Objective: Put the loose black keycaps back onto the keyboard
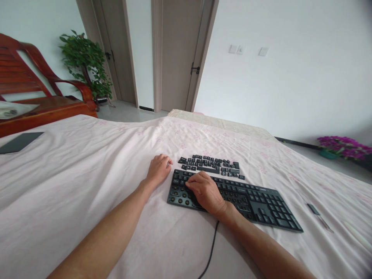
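Observation:
A black keyboard (261,209) lies at a slant on the bedsheet, with several keycaps off and round sockets bare in its left and middle parts. My right hand (205,190) is over its left half, thumb and fingers pinched together at the upper letter rows. What seems to be a keycap between those fingertips is mostly hidden by the hand. To the left of the keyboard, my left hand (158,169) rests on the sheet, fingers loosely bent and slightly apart, with nothing visible in them. Loose black keycaps (207,162) lie in rough rows just beyond the keyboard, including a long space bar (208,169).
A black cable (213,244) runs from under my right forearm toward me. Right of the keyboard lies a small tool with a dark handle and wire loops (315,211). A dark flat object (20,142) is at the bed's left edge, near a wooden bench (66,106).

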Tool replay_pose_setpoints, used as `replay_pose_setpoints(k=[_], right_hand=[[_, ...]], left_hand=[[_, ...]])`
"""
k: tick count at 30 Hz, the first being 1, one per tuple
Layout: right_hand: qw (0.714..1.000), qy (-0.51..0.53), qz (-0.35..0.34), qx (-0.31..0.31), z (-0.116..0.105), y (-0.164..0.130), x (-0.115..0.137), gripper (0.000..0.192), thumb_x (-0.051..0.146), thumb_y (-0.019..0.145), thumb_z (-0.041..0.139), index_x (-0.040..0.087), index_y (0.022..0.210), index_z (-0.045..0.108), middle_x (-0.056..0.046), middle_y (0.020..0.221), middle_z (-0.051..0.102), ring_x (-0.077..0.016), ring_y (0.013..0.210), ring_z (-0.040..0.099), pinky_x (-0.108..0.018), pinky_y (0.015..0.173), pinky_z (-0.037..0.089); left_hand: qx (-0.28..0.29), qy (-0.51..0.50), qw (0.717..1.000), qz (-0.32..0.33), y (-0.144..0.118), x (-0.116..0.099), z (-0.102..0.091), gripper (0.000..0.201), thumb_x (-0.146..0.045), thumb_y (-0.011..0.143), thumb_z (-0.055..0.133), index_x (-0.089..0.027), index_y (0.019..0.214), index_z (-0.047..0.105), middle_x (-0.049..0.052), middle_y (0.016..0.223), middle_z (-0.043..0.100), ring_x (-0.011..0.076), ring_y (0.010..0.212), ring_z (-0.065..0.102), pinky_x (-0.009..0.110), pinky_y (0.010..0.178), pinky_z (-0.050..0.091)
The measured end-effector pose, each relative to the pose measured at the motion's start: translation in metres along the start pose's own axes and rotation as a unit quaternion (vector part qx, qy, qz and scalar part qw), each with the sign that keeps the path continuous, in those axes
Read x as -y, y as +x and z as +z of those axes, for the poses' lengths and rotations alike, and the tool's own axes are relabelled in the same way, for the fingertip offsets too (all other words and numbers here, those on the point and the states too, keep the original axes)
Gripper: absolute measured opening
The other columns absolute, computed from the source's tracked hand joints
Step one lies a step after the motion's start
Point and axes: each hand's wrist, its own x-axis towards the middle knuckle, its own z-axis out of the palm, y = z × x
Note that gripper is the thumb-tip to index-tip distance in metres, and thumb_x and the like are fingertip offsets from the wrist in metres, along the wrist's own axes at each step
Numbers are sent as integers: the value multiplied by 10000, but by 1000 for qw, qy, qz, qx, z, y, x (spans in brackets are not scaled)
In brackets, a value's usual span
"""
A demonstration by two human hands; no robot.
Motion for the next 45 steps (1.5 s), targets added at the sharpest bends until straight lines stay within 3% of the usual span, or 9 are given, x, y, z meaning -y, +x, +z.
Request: replay_pose_setpoints(k=[11,14,17,21,25,30,38,45], right_hand=[[998,-13,-24,59,-3,1,-2,309,42,882,546,234,961,775,-51,1024,727,-230,962,546,-381,846,462],[998,-9,-15,62,-10,3,-4,395,-13,838,518,250,965,783,-50,1050,720,-229,969,558,-386,841,468],[998,44,52,-2,-16,3,-18,508,-66,792,449,268,973,787,-40,1055,719,-199,966,602,-370,872,491],[983,56,155,-85,-22,-2,-54,464,-19,810,450,256,965,790,-48,1008,725,-197,955,645,-367,890,513],[978,-11,202,-51,-30,0,-88,369,49,826,526,264,964,792,-46,995,737,-212,962,657,-375,921,500],[968,-58,246,-2,-33,23,-109,290,110,841,600,288,968,791,-19,1028,740,-217,1006,633,-334,896,495],[967,-122,213,69,-19,72,-111,181,172,848,672,285,906,802,-30,1030,733,-245,983,563,-349,868,456],[957,-177,196,122,-10,97,-109,126,222,848,684,254,832,804,-78,1096,707,-274,1063,499,-367,866,389]], left_hand=[[0,8,1000,5,0,1,2,207,-152,822,534,-240,965,656,49,1115,635,240,1086,521,367,948,390],[1,5,1000,12,0,0,1,210,-147,823,527,-236,962,655,48,1107,637,238,1082,526,367,952,392],[3,3,1000,11,-1,-1,-1,207,-144,821,529,-237,954,658,44,1105,641,235,1073,533,369,957,394],[5,0,1000,12,-1,-1,-3,205,-150,828,531,-240,958,662,43,1121,640,233,1082,534,369,964,398],[8,1,1000,9,0,-1,-2,209,-150,834,534,-246,966,665,41,1123,639,231,1097,532,370,977,394],[5,4,1000,12,1,0,0,199,-150,837,531,-244,957,659,40,1125,638,232,1087,533,369,964,397],[8,3,1000,13,2,0,1,201,-153,837,528,-239,959,663,47,1132,634,235,1078,532,375,956,398],[12,0,1000,7,2,0,-1,193,-157,834,534,-243,946,665,47,1130,635,242,1085,534,385,965,400]])
